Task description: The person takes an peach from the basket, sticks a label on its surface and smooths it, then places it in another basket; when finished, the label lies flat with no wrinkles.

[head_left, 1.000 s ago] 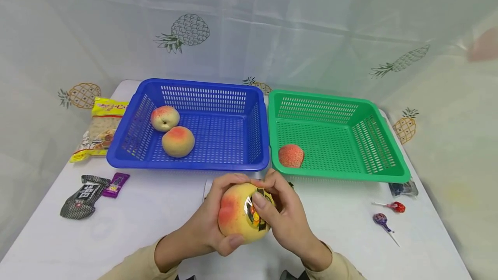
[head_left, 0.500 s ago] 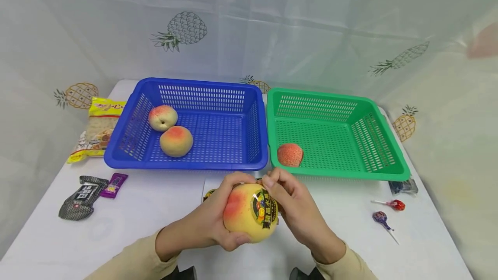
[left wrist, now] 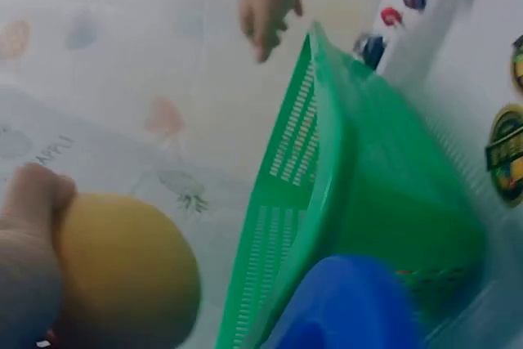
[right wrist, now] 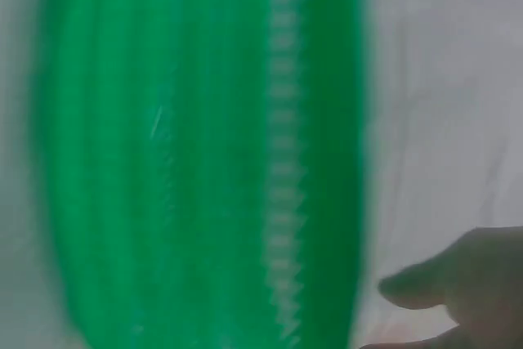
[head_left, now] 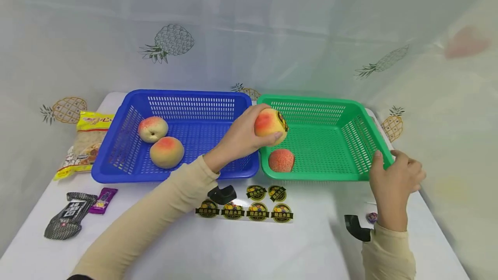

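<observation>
My left hand (head_left: 242, 136) grips a yellow-red peach (head_left: 267, 127) with a black and gold sticker on it, above the left side of the green basket (head_left: 327, 176). In the left wrist view the same hand (left wrist: 29, 243) wraps the peach's side. Inside the basket, at its front left, lies a redder peach (head_left: 281, 160). My right hand (head_left: 396, 180) is at the basket's front right corner, fingers loosely bent with nothing in them. The right wrist view is blurred, showing that hand's thumb (right wrist: 417, 284) beside green plastic.
A blue basket (head_left: 132, 179) with two peaches (head_left: 167, 152) adjoins on the left. In front lies a sheet of round stickers (head_left: 257, 212). Snack packets (head_left: 67, 219) and a yellow bag (head_left: 91, 135) are at left; a lollipop (head_left: 371, 217) is by the right wrist.
Both hands were together on the peach at the front. The left hand has carried it forward to the green basket; the right has let go and moved right, uncovering the sticker sheet.
</observation>
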A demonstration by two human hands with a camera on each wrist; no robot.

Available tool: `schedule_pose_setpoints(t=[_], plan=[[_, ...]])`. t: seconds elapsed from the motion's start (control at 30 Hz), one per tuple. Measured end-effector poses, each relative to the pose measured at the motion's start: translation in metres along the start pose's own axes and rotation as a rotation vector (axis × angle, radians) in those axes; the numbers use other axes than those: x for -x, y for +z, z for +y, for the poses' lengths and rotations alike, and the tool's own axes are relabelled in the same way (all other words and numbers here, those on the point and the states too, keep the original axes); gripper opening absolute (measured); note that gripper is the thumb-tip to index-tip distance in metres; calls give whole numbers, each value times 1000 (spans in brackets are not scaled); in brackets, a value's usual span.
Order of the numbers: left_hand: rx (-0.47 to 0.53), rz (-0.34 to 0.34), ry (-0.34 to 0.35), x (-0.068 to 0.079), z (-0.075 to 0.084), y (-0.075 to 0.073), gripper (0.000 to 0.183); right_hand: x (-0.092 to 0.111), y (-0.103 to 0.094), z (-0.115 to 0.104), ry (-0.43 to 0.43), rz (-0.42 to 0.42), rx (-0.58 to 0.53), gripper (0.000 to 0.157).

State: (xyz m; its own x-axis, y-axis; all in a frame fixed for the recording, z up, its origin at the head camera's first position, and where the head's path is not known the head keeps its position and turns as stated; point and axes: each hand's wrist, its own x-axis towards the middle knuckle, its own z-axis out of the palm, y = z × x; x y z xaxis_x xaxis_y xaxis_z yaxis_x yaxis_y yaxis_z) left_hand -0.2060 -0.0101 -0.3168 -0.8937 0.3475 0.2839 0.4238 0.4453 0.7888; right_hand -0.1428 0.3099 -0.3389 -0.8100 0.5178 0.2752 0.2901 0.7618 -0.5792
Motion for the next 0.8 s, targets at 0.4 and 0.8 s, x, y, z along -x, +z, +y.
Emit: schedule_pose_setpoints(t=[0.4, 0.8], plan=[[-416, -294, -105, -69, -5, 45, 72, -16, 20, 35, 99, -101, 21, 64], [-645, -530, -121, -77, -11, 58, 56, -14, 21, 33, 62, -66, 7, 61]])
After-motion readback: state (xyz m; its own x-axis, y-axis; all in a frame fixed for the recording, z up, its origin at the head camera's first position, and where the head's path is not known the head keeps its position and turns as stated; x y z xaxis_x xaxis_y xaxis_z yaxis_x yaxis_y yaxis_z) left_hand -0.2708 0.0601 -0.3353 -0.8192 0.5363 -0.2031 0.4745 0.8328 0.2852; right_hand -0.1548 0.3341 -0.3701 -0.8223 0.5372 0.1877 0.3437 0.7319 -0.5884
